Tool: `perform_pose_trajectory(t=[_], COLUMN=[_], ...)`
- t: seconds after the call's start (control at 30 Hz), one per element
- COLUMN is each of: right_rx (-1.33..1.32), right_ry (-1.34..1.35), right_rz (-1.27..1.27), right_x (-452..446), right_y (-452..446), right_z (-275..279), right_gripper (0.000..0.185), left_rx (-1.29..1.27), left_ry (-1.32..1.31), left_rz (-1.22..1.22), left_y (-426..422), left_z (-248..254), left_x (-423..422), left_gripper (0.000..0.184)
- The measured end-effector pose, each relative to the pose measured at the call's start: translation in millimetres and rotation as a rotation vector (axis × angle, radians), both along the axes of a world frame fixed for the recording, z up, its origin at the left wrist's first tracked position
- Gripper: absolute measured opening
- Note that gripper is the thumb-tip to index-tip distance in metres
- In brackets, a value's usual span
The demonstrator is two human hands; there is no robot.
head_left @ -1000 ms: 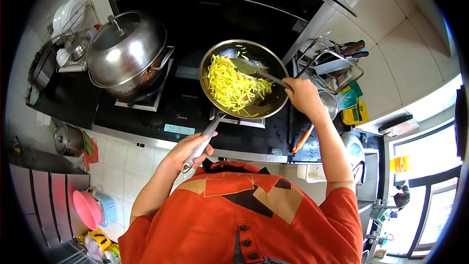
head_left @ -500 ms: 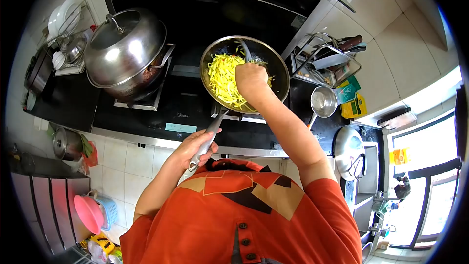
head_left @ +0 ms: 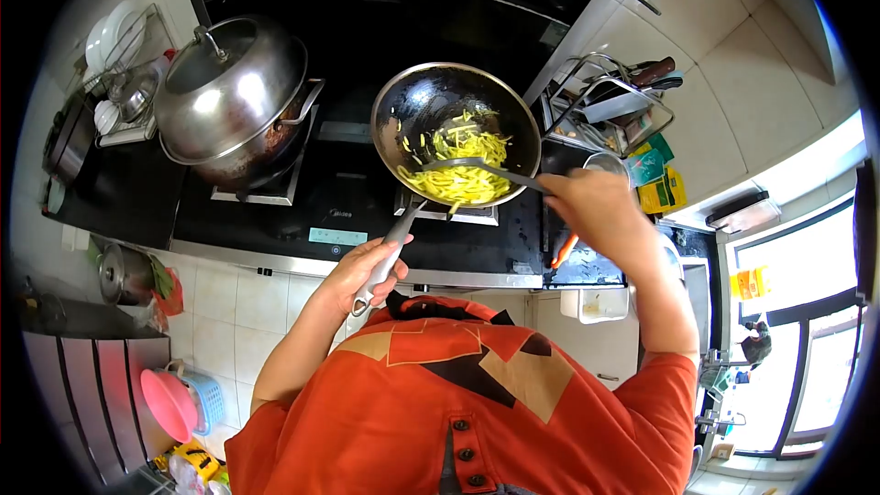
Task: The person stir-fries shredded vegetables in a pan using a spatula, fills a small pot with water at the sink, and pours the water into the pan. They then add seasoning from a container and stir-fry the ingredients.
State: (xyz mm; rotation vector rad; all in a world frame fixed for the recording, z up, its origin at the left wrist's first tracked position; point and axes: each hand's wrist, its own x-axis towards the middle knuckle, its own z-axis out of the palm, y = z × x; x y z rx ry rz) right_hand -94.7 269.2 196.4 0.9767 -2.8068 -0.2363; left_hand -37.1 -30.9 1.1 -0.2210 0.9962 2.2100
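Observation:
A round dark wok (head_left: 422,96) sits over the right burner, its grey handle running toward me. My left hand (head_left: 368,273) is wrapped round that handle. Yellow-green shredded vegetable strips (head_left: 472,185) lie in the near and right part of the wok, with a few pieces on its left wall. My right hand (head_left: 587,206) grips a dark spatula (head_left: 513,176) from the right side. The spatula's blade rests on the strips, pointing left. The end of its handle is hidden in my fist.
A big lidded steel pot (head_left: 229,92) stands on the left burner. Right of the wok are a knife rack (head_left: 610,101), a ladle (head_left: 605,163) and yellow packets (head_left: 662,192). A dish rack (head_left: 128,119) is at the far left, a pink basin (head_left: 169,406) below.
My right hand has swung from over the wok back to its right side with the spatula. The strips have shifted from the left part of the wok to the near right. My left hand keeps its hold.

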Motion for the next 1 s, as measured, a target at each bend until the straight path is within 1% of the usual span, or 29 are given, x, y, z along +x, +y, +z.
perform_pose_trajectory(t=[0.07, 0.1, 0.13, 0.2, 0.23, 0.27, 0.33, 0.4, 0.43, 0.47, 0.53, 0.6, 0.63, 0.67, 0.73, 0.77, 0.8, 0.83, 0.9, 0.93, 1.0], right_rx=[0.078, 0.106, 0.104, 0.165, 0.25, 0.295, 0.224, 0.099, 0.238, 0.314, 0.4, 0.333, 0.296, 0.286, 0.178, 0.15, 0.087, 0.116, 0.084, 0.092, 0.041], right_ry=[-0.059, -0.074, -0.076, -0.064, -0.024, -0.047, 0.032, 0.053, 0.024, -0.036, -0.085, -0.044, 0.027, 0.038, 0.149, 0.04, 0.026, 0.031, 0.013, -0.038, -0.15], right_rz=[-0.139, -0.158, -0.16, -0.07, -0.093, -0.137, -0.136, -0.126, -0.151, -0.199, -0.145, -0.063, -0.063, -0.091, -0.071, -0.186, -0.254, -0.316, -0.432, -0.501, -0.441], right_x=[22, 26, 24, 12, 0, -17, -39, -38, -35, -28, -30, -44, -50, -60, -70, -79, -78, -76, -79, -90, -145], right_y=[1, 4, 6, 6, -4, -7, -6, 8, 14, 11, 13, 4, -2, -9, 3, 11, 23, 35, 52, 55, 84], right_z=[38, 42, 34, 0, -18, -38, -44, -23, -7, 8, -3, -40, -57, -64, -67, -57, -45, -29, -11, -11, -57], right_gripper=[0.015, 0.012, 0.012, 0.009, 0.007, 0.009, 0.006, 0.008, 0.011, 0.012, 0.01, 0.01, 0.01, 0.011, 0.008, 0.01, 0.013, 0.014, 0.016, 0.017, 0.021], left_rx=[-0.013, -0.013, -0.015, -0.023, -0.018, -0.013, -0.016, -0.015, -0.032, -0.053, -0.056, -0.06, -0.057, -0.05, -0.05, -0.058, -0.062, -0.059, -0.048, -0.043, -0.042], left_ry=[0.004, 0.002, -0.002, -0.005, 0.003, 0.01, 0.01, 0.013, 0.014, 0.008, 0.008, 0.006, 0.011, 0.012, 0.019, 0.022, 0.02, 0.021, 0.01, 0.007, 0.016], left_rz=[-0.01, -0.01, -0.006, -0.009, -0.002, 0.006, 0.012, 0.028, 0.024, 0.013, 0.008, 0.024, 0.021, 0.017, 0.023, 0.023, 0.022, 0.022, 0.021, 0.017, 0.004], left_y=[1, 2, 4, 6, 7, 8, 9, 8, 9, 9, 9, 12, 13, 13, 10, 10, 12, 11, 12, 11, 11], left_z=[2, 3, 5, 6, 6, 5, 3, 5, 6, 6, 6, 7, 6, 6, 6, 7, 6, 6, 4, 4, 4], left_x=[0, 1, 2, 3, 4, 5, 6, 3, 4, 5, 6, 7, 7, 7, 6, 6, 7, 7, 7, 7, 7], left_gripper=[0.037, 0.037, 0.036, 0.036, 0.036, 0.037, 0.037, 0.038, 0.038, 0.039, 0.038, 0.039, 0.039, 0.039, 0.039, 0.039, 0.039, 0.038, 0.038, 0.038, 0.038])
